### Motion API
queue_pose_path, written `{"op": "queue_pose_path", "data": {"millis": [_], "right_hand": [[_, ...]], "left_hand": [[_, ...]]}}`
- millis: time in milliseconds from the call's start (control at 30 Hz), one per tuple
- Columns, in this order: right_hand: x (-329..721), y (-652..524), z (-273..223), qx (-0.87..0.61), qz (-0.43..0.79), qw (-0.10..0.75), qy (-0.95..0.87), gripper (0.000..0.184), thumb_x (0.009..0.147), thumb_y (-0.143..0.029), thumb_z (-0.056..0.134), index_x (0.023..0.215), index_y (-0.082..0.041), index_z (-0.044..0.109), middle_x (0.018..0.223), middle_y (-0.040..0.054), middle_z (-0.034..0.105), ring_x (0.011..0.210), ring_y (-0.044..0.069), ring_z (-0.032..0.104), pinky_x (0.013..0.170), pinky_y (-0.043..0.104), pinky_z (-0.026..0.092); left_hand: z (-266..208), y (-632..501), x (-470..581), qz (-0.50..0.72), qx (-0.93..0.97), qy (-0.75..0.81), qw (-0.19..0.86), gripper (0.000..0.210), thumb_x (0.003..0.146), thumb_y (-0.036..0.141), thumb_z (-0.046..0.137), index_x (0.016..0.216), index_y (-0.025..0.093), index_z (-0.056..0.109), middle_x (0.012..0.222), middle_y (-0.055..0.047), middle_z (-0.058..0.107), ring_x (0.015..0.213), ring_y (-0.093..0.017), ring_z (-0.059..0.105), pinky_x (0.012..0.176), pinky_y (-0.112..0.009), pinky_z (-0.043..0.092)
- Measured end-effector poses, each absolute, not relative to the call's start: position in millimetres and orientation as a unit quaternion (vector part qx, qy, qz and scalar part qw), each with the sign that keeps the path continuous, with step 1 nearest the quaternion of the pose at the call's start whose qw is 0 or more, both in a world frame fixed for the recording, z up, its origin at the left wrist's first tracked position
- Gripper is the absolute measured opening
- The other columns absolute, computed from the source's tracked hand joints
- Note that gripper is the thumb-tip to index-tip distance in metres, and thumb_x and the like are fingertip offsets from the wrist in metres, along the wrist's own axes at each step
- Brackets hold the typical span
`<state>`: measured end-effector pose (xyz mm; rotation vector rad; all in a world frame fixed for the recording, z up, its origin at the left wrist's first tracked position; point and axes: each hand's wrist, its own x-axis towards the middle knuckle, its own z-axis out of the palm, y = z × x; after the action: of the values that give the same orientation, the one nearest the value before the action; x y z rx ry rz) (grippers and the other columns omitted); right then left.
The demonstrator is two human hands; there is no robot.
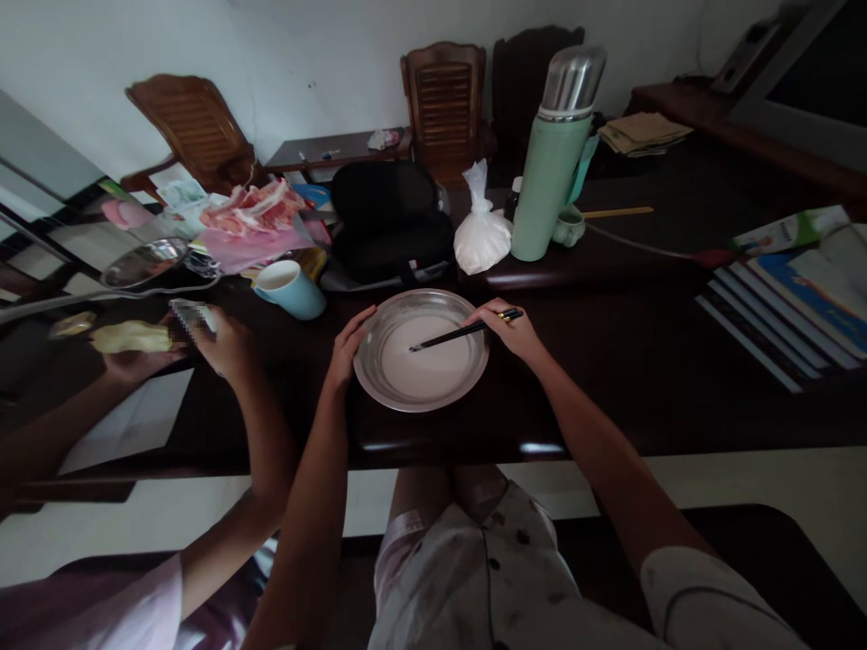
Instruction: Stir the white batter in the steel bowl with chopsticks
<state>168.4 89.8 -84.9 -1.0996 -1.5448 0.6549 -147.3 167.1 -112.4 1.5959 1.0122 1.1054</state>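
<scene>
A shallow metal bowl stands at the front of the dark table with a smooth, whitish mixture inside. My left hand grips the bowl's left side, its fingers along the rim. Black chopsticks with gold bands are held in my right hand over the right rim. They slant down to the left, and their tips touch the mixture near the middle, with white stuff on them. Behind the bowl, to the right, sits a knotted clear bag of white powder.
A green thermos stands beside the bag. A blue mug and a black bag lie behind the bowl. Stacked books are at right. At left, another person's hands hold a phone-like item and something yellow.
</scene>
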Motion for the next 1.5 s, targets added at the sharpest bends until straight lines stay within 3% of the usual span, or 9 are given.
{"op": "queue_pose_path", "data": {"millis": [100,300,433,667,933,1067,1233,1400,1500], "right_hand": [[177.0,92.0,-85.1,-0.479,0.266,0.577,-0.605,0.035,0.089,-0.052,0.054,0.077,-0.023,0.071,0.080,0.0030,0.075,0.082,0.020,0.068,0.080,0.035,0.051],[187.5,90.3,-77.6,-0.471,0.334,0.619,-0.533,0.041,0.085,-0.059,0.056,0.068,-0.022,0.064,0.058,0.0009,0.067,0.058,0.017,0.066,0.065,0.032,0.052],[174.4,87.6,-78.4,-0.443,0.356,0.571,-0.593,0.040,0.086,-0.057,0.056,0.070,-0.022,0.067,0.064,0.0018,0.070,0.068,0.018,0.067,0.070,0.033,0.051],[168.6,91.4,-86.6,-0.455,0.252,0.557,-0.647,0.038,0.091,-0.050,0.052,0.074,-0.024,0.073,0.081,0.0034,0.075,0.083,0.019,0.065,0.080,0.035,0.049],[191.0,91.7,-80.0,-0.475,0.325,0.630,-0.522,0.042,0.085,-0.059,0.056,0.068,-0.022,0.063,0.056,0.0006,0.067,0.056,0.017,0.065,0.064,0.032,0.053],[179.0,88.0,-78.0,-0.457,0.357,0.580,-0.572,0.043,0.084,-0.061,0.055,0.069,-0.022,0.064,0.059,0.0009,0.068,0.061,0.017,0.066,0.065,0.031,0.052],[164.2,87.8,-82.1,-0.450,0.280,0.535,-0.658,0.041,0.091,-0.052,0.050,0.071,-0.024,0.071,0.077,0.0023,0.073,0.080,0.018,0.064,0.077,0.033,0.050],[176.0,92.0,-85.2,-0.487,0.217,0.583,-0.613,0.035,0.091,-0.049,0.053,0.074,-0.024,0.071,0.077,0.0026,0.074,0.080,0.019,0.065,0.082,0.036,0.050],[186.1,93.0,-84.1,-0.494,0.263,0.629,-0.539,0.039,0.088,-0.055,0.054,0.071,-0.022,0.065,0.065,0.0018,0.070,0.066,0.018,0.067,0.070,0.034,0.053]], "left_hand": [[-112.2,167.1,-146.8,0.450,0.647,0.414,0.455,0.057,0.082,0.047,0.056,0.129,0.015,0.060,0.138,-0.011,0.053,0.132,-0.030,0.045,0.116,-0.047,0.028],[-112.7,168.1,-147.1,0.449,0.649,0.412,0.455,0.060,0.081,0.052,0.057,0.128,0.015,0.061,0.138,-0.012,0.053,0.132,-0.032,0.044,0.116,-0.048,0.029],[-114.9,169.5,-148.7,0.449,0.650,0.413,0.452,0.057,0.082,0.049,0.057,0.129,0.016,0.060,0.137,-0.012,0.054,0.132,-0.031,0.045,0.116,-0.048,0.028],[-114.1,167.9,-148.9,0.445,0.655,0.409,0.453,0.057,0.084,0.047,0.056,0.131,0.015,0.059,0.137,-0.011,0.054,0.132,-0.031,0.045,0.116,-0.046,0.030],[-115.0,169.4,-148.7,0.447,0.659,0.408,0.447,0.058,0.084,0.051,0.056,0.130,0.016,0.060,0.137,-0.012,0.054,0.131,-0.031,0.045,0.115,-0.048,0.030],[-115.7,170.0,-149.6,0.449,0.658,0.409,0.445,0.057,0.083,0.050,0.056,0.129,0.015,0.060,0.137,-0.012,0.054,0.131,-0.031,0.045,0.115,-0.048,0.029],[-114.8,169.2,-149.6,0.447,0.664,0.404,0.444,0.057,0.084,0.047,0.055,0.130,0.014,0.059,0.137,-0.011,0.054,0.132,-0.031,0.045,0.116,-0.047,0.028],[-114.2,168.2,-148.8,0.444,0.661,0.413,0.443,0.058,0.084,0.049,0.054,0.130,0.014,0.059,0.138,-0.012,0.053,0.132,-0.031,0.045,0.115,-0.047,0.029],[-114.8,168.6,-148.6,0.444,0.661,0.411,0.443,0.060,0.084,0.050,0.054,0.131,0.014,0.058,0.138,-0.012,0.052,0.132,-0.031,0.044,0.116,-0.047,0.029]]}}
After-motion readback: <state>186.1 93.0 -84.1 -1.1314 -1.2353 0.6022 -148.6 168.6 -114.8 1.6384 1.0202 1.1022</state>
